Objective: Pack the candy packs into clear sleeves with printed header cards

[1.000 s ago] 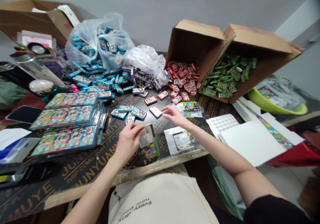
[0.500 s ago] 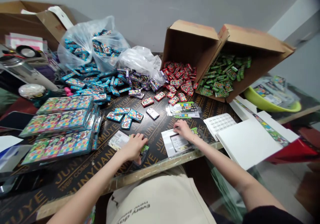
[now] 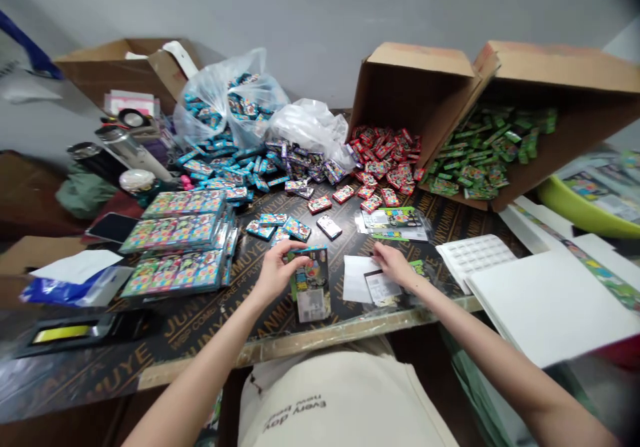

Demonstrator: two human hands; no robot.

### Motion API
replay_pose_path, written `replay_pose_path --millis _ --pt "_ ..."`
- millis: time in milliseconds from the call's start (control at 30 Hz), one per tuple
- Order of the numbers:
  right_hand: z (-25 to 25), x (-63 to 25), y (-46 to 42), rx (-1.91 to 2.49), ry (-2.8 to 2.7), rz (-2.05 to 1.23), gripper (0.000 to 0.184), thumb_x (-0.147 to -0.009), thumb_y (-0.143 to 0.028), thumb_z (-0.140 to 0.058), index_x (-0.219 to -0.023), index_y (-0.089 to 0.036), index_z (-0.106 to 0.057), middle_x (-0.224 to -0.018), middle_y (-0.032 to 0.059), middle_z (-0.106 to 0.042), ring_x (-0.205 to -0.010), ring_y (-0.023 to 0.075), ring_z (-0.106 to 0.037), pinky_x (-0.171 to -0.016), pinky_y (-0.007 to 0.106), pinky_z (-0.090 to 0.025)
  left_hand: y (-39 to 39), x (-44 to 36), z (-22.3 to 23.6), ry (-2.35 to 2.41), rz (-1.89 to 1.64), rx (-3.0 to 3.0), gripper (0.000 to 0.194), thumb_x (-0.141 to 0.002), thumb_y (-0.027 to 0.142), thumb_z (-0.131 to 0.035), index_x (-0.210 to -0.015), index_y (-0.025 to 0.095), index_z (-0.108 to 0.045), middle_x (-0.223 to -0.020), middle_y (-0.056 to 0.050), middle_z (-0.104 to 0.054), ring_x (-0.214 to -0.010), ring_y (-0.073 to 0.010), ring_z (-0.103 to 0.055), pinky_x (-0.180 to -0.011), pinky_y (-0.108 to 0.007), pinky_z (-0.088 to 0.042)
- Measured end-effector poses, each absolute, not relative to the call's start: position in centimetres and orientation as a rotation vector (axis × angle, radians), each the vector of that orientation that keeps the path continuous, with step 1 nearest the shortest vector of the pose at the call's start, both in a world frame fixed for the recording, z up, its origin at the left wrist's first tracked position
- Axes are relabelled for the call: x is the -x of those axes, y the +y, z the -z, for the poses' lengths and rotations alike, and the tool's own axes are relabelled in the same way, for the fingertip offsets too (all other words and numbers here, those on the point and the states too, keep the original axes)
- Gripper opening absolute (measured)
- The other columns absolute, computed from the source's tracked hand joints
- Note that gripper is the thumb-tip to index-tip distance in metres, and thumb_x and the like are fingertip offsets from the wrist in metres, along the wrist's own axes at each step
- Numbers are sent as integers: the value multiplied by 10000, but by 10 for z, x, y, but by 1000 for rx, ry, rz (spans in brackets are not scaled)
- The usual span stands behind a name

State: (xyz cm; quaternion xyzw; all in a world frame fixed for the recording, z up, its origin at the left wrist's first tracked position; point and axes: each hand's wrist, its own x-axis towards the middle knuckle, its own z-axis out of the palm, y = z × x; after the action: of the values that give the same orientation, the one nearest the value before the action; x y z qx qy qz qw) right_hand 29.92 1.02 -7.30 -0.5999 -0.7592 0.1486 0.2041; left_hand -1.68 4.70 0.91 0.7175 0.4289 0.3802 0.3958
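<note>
My left hand [image 3: 281,270] is closed, thumb and fingers pinching the top edge of a dark printed packaging bag [image 3: 313,288], which is tilted up off the table. To its right, my right hand [image 3: 395,265] has its fingers pinched together at the upper edge of another printed bag with a white flap [image 3: 356,279]; its fingertips partly cover the edge there. Just behind the left hand lie several small blue boxes [image 3: 299,228] and one white-faced box [image 3: 329,227]. Further printed bags [image 3: 393,222] lie flat behind my right hand.
Stacked wrapped box sets [image 3: 173,274] stand on the left. Loose blue boxes [image 3: 220,167], purple boxes [image 3: 305,160] and red boxes [image 3: 385,150] are heaped at the back. A tilted carton [image 3: 565,67] holds green boxes. White sheets [image 3: 555,300] overhang the right front.
My left hand has lifted the dark printed bag from lying flat and turned it upright. My right hand stays at the white-flapped bag. The view has swung left.
</note>
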Motion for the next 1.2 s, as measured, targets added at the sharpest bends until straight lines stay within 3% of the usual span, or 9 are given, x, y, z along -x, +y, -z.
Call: replay_pose_path --millis 200,333,533,800,933,1067,1200 --pt "19 -258 19 1427 -1742 -398 80 -784 -213 -519 -714 -191 -487 -859 57 -564 -851 191 -518 -770 324 -394 36 26 -1 1155 -1051 -1786 160 -684 263 -659 -818 177 -666 -810 -47 -649 -775 -177 -587 -713 -291 -448" --pt "-17 -209 32 1236 -1575 -753 104 -776 -284 -551 -785 -193 -502 -946 51 -587 -859 162 -555 -727 287 -431 32 26 -11 1141 -1042 -1849 133 -681 229 -661 -803 178 -673 -784 -50 -639 -742 -172 -578 -668 -284 -452" --pt "-18 -161 39 1100 -1487 -1172 299 -679 -266 -658 -873 -216 -436 -677 -28 -607 -602 122 -574 -578 239 -443 29 26 -12 1115 -1089 -1840 132 -682 240 -667 -801 184 -681 -787 -51 -633 -743 -168 -581 -670 -285 -460" --pt "-11 -156 16 1209 -1495 -884 251 -730 -276 -615 -906 -224 -444 -695 -7 -623 -645 153 -602 -661 281 -451 26 25 -14 1131 -1097 -1881 118 -701 236 -649 -804 185 -674 -771 -43 -609 -737 -165 -572 -680 -292 -455" --pt "-24 -163 18 1215 -1663 -891 231 -771 -297 -574 -966 -222 -477 -731 10 -636 -697 165 -608 -726 306 -441 25 25 -16 1113 -1094 -1933 69 -708 216 -638 -762 190 -672 -760 -39 -603 -730 -164 -572 -697 -295 -456" --pt "-45 -168 38 1227 -1703 -832 173 -753 -353 -582 -788 -187 -546 -787 30 -583 -767 157 -544 -708 281 -419 25 27 -19 1096 -1074 -1966 95 -746 192 -584 -775 194 -674 -783 -43 -610 -753 -164 -579 -720 -299 -459" --pt "-62 -164 61 1111 -1830 -1305 245 -709 -383 -615 -679 -152 -541 -696 -2 -537 -666 115 -487 -628 236 -385 25 30 -20 1088 -1080 -1910 98 -737 165 -572 -733 180 -669 -755 -45 -640 -726 -165 -598 -706 -302 -470"
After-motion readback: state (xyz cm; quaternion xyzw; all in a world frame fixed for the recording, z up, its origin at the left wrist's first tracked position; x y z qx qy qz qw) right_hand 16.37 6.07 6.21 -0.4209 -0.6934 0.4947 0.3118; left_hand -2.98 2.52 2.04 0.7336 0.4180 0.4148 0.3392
